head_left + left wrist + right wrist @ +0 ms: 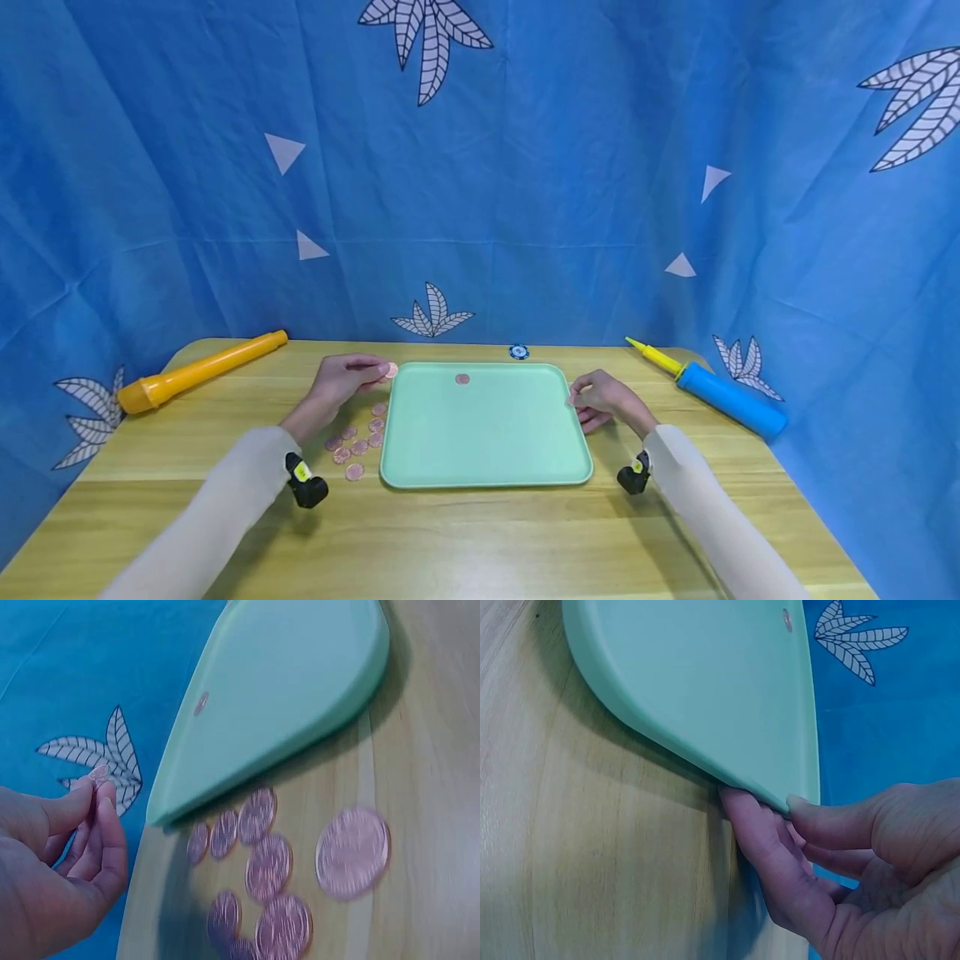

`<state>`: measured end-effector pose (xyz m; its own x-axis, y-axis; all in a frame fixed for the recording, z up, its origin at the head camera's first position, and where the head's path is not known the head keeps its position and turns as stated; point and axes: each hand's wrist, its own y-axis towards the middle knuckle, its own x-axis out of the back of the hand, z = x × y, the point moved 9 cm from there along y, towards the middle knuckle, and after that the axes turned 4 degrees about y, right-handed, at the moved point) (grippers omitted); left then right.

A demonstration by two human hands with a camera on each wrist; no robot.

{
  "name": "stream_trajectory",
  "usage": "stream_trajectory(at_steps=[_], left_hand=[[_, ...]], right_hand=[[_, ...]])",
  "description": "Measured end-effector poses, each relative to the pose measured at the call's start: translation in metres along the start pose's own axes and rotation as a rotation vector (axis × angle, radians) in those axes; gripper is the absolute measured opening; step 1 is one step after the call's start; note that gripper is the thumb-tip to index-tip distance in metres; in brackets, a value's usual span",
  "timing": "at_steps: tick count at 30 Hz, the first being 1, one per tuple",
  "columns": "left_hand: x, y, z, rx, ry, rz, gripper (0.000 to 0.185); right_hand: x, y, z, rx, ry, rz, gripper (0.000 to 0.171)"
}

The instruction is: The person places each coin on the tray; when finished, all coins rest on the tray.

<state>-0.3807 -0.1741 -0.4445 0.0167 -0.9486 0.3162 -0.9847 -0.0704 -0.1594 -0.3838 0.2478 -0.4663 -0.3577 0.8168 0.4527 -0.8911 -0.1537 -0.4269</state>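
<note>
Two hands at work: my left hand (341,379) pinches one copper coin (98,776) between thumb and forefinger, raised just off the far left corner of the mint-green tray (487,450). My right hand (603,398) grips the tray's right rim, thumb on top, fingers (761,840) curled beneath the edge. One coin in the tray (462,379) lies near its far side. Loose coins (270,862) sit on the wooden table (465,533) just beside the tray's left edge, below my left hand.
</note>
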Motion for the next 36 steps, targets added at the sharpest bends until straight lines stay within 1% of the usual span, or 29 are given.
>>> stream_trajectory(at_steps=[3, 7, 10, 13, 15, 19, 23, 28, 30, 33, 36], left_hand=[[-0.012, 0.003, -0.004, -0.001, -0.014, 0.022, 0.029], [-0.028, 0.005, -0.009, -0.010, -0.027, 0.072, 0.028], [-0.038, 0.004, -0.013, -0.012, -0.017, 0.102, 0.028], [-0.047, 0.005, -0.017, -0.012, 0.001, 0.116, 0.026], [-0.053, 0.006, -0.018, -0.003, -0.007, 0.128, 0.025], [-0.065, 0.007, -0.017, 0.032, -0.078, 0.162, 0.026], [-0.077, 0.007, -0.018, 0.031, -0.119, 0.198, 0.029], [-0.092, 0.008, -0.018, 0.012, -0.131, 0.229, 0.027], [-0.100, 0.010, -0.017, 0.018, -0.139, 0.240, 0.026], [-0.111, 0.013, -0.016, 0.021, -0.138, 0.249, 0.025], [-0.117, 0.015, -0.018, 0.001, -0.119, 0.243, 0.022]], right_hand=[[0.001, -0.001, 0.000, -0.004, -0.006, -0.007, 0.006], [0.000, -0.001, 0.003, 0.005, -0.027, -0.003, 0.008], [0.000, 0.000, 0.004, 0.003, -0.028, 0.002, 0.007], [0.000, 0.001, 0.003, -0.009, -0.018, 0.000, 0.006], [0.000, 0.001, 0.002, -0.010, -0.022, 0.000, 0.007], [0.000, 0.001, 0.001, -0.008, -0.021, -0.009, 0.006], [0.000, -0.001, 0.001, -0.010, -0.024, -0.013, 0.007], [0.002, -0.001, 0.002, -0.009, -0.055, -0.026, 0.005], [0.003, -0.001, 0.004, -0.009, -0.073, -0.033, 0.005], [0.004, 0.000, 0.005, -0.003, -0.103, -0.029, 0.007], [0.003, 0.000, 0.006, 0.002, -0.119, -0.020, 0.007]])
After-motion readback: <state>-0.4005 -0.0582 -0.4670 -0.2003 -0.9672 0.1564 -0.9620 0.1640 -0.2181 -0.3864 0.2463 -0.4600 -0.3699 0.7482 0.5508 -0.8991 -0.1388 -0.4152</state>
